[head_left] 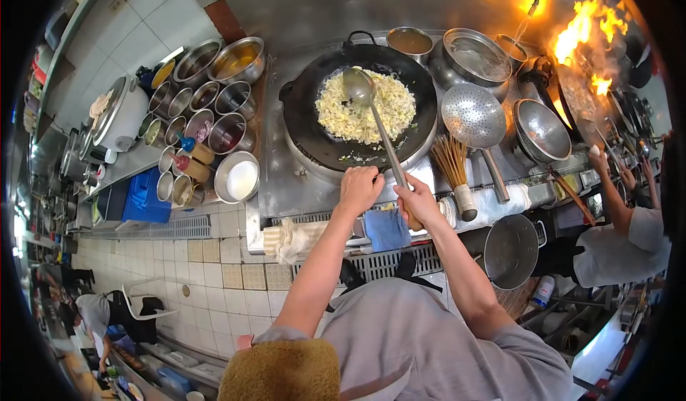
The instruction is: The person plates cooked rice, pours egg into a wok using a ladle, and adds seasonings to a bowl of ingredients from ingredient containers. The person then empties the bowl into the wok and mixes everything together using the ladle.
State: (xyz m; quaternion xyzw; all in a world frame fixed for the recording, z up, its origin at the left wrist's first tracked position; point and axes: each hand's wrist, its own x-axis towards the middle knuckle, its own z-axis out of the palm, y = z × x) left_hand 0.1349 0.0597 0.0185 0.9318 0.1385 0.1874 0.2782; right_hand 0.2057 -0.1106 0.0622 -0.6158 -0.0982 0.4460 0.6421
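A large black wok (304, 122) holds a mound of fried rice (393, 104) with pale yellow and green bits. My right hand (420, 201) is closed round the wooden handle end of a long metal ladle (388, 140), whose bowl rests on the rice. At the wok's near rim is my left hand (359, 189), its fingers curled; what they grip, if anything, is hidden. A blue cloth (387, 229) lies just below, between my hands. To the right of my right hand are a bamboo brush (450, 165) and a perforated skimmer (473, 115).
Metal bowls and a bowl of white powder (238, 177) stand left of the wok. Tall flames (582, 33) rise at the right from another wok, where a person (618, 244) works. Another person (96, 312) bends at the lower left. A pot (511, 251) stands lower right.
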